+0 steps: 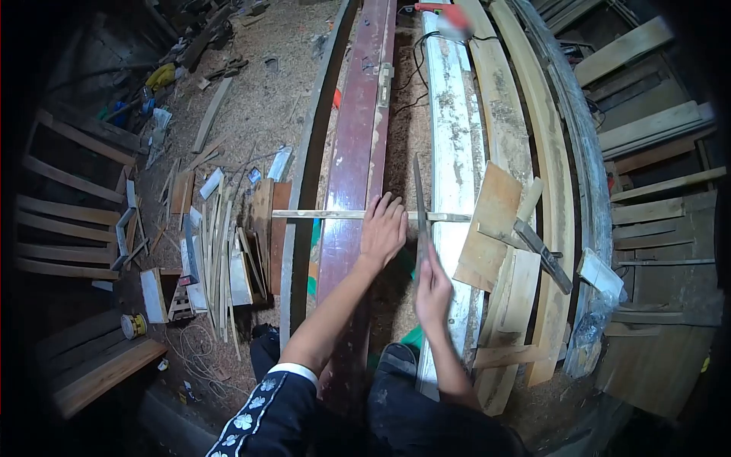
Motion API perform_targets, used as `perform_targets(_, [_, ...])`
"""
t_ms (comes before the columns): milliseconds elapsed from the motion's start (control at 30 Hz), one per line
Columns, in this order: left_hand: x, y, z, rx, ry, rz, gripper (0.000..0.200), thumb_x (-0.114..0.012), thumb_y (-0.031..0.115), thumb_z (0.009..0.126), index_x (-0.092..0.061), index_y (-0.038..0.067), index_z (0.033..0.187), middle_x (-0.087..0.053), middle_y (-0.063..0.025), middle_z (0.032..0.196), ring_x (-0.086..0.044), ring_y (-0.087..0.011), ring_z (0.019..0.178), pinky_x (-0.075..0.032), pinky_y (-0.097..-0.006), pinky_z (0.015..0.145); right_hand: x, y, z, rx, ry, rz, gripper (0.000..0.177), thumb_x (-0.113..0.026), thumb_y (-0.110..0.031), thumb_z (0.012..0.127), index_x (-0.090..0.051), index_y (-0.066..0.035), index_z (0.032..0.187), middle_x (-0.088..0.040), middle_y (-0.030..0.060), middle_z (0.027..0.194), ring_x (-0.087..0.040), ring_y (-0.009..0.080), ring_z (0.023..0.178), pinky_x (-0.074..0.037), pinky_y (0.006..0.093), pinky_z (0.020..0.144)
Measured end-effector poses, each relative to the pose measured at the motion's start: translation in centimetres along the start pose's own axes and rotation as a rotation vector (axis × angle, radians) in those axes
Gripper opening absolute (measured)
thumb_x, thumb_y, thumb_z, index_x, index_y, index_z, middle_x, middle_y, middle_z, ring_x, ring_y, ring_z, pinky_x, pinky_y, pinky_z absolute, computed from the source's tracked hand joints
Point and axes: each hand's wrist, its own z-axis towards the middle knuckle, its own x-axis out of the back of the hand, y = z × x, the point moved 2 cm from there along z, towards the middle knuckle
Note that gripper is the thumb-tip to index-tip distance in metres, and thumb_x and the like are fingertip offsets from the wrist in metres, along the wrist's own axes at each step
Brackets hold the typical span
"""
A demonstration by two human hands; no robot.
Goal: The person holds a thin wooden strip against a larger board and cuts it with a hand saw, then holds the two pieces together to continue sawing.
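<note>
A thin wooden strip (pixel 304 214) lies crosswise over a maroon beam (pixel 352 160) and reaches onto a white-painted board (pixel 457 171). My left hand (pixel 384 234) is closed over the strip at the right edge of the maroon beam, fingers bent across it. In my right hand (pixel 433 292) is a handsaw (pixel 419 194), its narrow blade pointing away from me. The blade crosses the strip just right of my left hand, over the gap between beam and board. My right fingers wrap the handle and hide most of it.
Right of the board lie a plywood piece (pixel 487 217), a dark square-like tool (pixel 544 256) and long planks (pixel 542 152). Thin strips (pixel 221 259) and offcuts are piled at left on the shavings-covered floor (pixel 259 99). A red tool (pixel 449 17) with a cord sits at the far end.
</note>
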Motion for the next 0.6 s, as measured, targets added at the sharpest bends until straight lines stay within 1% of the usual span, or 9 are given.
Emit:
perform_targets(33, [-0.2, -0.2, 0.1, -0.01, -0.002, 0.017, 0.033, -0.046, 0.026, 0.107, -0.069, 0.003, 0.116, -0.067, -0.0107, 0.135, -0.051, -0.0279, 0.14, -0.027, -0.0462, 0.125, -0.4, -0.1, 1.7, 0.004, 0.016, 0.016, 0.048, -0.048, -0.022, 0.111, -0.05, 0.006, 0.15, -0.057, 0.0232, 0.15, -0.055, 0.0274, 0.139, -0.038, 0.0336, 0.117])
perform_targets(133, [-0.5, -0.4, 0.2, 0.001, 0.013, 0.065, 0.033, -0.047, 0.026, 0.107, -0.068, 0.002, 0.116, -0.068, -0.0108, 0.133, -0.052, -0.0279, 0.139, -0.028, -0.0463, 0.125, 0.0, -0.1, -1.0, -0.02, 0.013, 0.017, 0.048, -0.047, -0.022, 0.112, -0.049, 0.006, 0.15, -0.058, 0.0229, 0.149, -0.054, 0.0263, 0.139, -0.038, 0.0345, 0.117])
perform_targets(200, [-0.6, -0.5, 0.4, -0.005, 0.033, 0.043, 0.033, -0.047, 0.026, 0.107, -0.068, 0.002, 0.116, -0.069, -0.0108, 0.132, -0.052, -0.0281, 0.139, -0.028, -0.0465, 0.125, 0.6, 0.7, -4.6, 0.14, 0.026, 0.006, 0.046, -0.046, -0.019, 0.112, -0.049, 0.006, 0.151, -0.058, 0.022, 0.149, -0.054, 0.0244, 0.139, -0.038, 0.0362, 0.117])
perform_targets(267, [-0.7, -0.2, -0.5, 0.009, 0.02, 0.014, 0.033, -0.047, 0.026, 0.107, -0.068, 0.002, 0.116, -0.069, -0.0109, 0.131, -0.053, -0.0283, 0.138, -0.028, -0.0466, 0.124, 0.7, 1.6, -5.1, -0.033, 0.011, 0.068, 0.047, -0.047, -0.02, 0.111, -0.049, 0.006, 0.151, -0.057, 0.0214, 0.15, -0.054, 0.0249, 0.139, -0.038, 0.0357, 0.117])
perform_targets(367, [-0.4, -0.4, 0.0, -0.003, 0.01, -0.005, 0.035, -0.047, 0.028, 0.106, -0.07, 0.003, 0.116, -0.069, -0.0112, 0.131, -0.052, -0.0291, 0.139, -0.027, -0.0464, 0.125, -0.4, 0.5, 1.3, -0.009, 0.007, 0.027, 0.048, -0.049, -0.022, 0.111, -0.05, 0.003, 0.152, -0.059, 0.0202, 0.149, -0.052, 0.0239, 0.14, -0.037, 0.0338, 0.117])
perform_targets(400, [-0.3, -0.2, -0.3, -0.004, 0.008, -0.004, 0.035, -0.047, 0.028, 0.106, -0.07, 0.003, 0.116, -0.069, -0.0112, 0.131, -0.052, -0.0291, 0.139, -0.027, -0.0464, 0.125, -0.4, 0.5, 0.9, -0.011, 0.007, 0.029, 0.048, -0.049, -0.022, 0.111, -0.05, 0.003, 0.152, -0.059, 0.0202, 0.149, -0.052, 0.0239, 0.14, -0.037, 0.0338, 0.117])
perform_targets(467, [-0.3, -0.3, -0.3, -0.015, 0.027, 0.011, 0.032, -0.048, 0.024, 0.106, -0.07, 0.002, 0.11, -0.07, -0.0121, 0.127, -0.055, -0.0304, 0.135, -0.029, -0.0471, 0.124, -0.8, 0.6, 0.6, -0.011, 0.012, 0.002, 0.046, -0.046, -0.019, 0.111, -0.049, 0.007, 0.149, -0.055, 0.0247, 0.151, -0.05, 0.0304, 0.144, -0.036, 0.0368, 0.12])
perform_targets(500, [-0.2, -0.1, -0.6, 0.011, -0.068, 0.003, 0.032, -0.049, 0.024, 0.105, -0.07, 0.001, 0.11, -0.071, -0.0131, 0.126, -0.055, -0.0311, 0.134, -0.029, -0.047, 0.123, -0.8, 0.8, -0.4, -0.096, 0.003, 0.132, 0.047, -0.045, -0.019, 0.111, -0.048, 0.008, 0.15, -0.055, 0.0251, 0.151, -0.049, 0.031, 0.145, -0.036, 0.0376, 0.12])
perform_targets(600, [0.1, 0.5, -0.9, -0.039, -0.05, 0.018, 0.032, -0.048, 0.023, 0.105, -0.07, 0.001, 0.112, -0.071, -0.0136, 0.126, -0.056, -0.0306, 0.134, -0.029, -0.0469, 0.124, -1.8, 1.7, -1.7, -0.126, 0.057, 0.212, 0.048, -0.044, -0.02, 0.111, -0.046, 0.008, 0.15, -0.054, 0.0253, 0.151, -0.048, 0.0318, 0.145, -0.036, 0.0384, 0.12])
